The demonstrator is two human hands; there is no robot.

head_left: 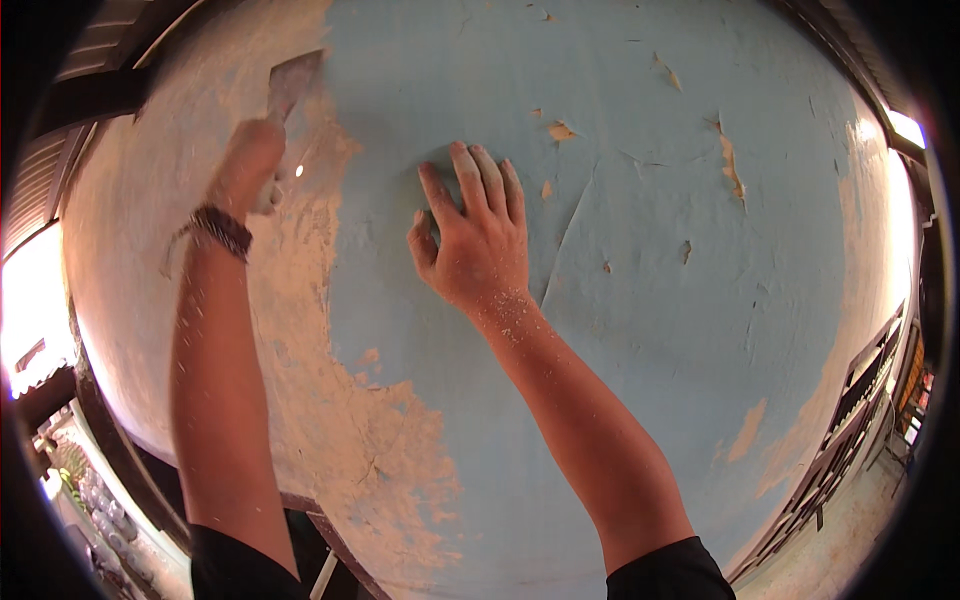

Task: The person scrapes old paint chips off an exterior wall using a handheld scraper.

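My left hand [250,165] is wrapped round the handle of a paint scraper [295,82], a putty-knife type with a broad flat blade. The blade's far edge meets the border where blue paint [640,330] gives way to bare tan plaster [300,260] on the wall. Most of the scraper's handle is hidden in my fist. A dark braided bracelet [222,232] circles that wrist. My right hand [482,225] rests on the blue paint with its fingers spread, holding nothing. Pale flakes dust its wrist and forearm.
Small peeled spots [730,165] and a long crack [572,235] mark the blue paint right of my right hand. Dark slatted framework [840,420] runs along the lower right. A dark-edged frame [330,540] juts up at the bottom, between my arms. Roof beams [90,100] show upper left.
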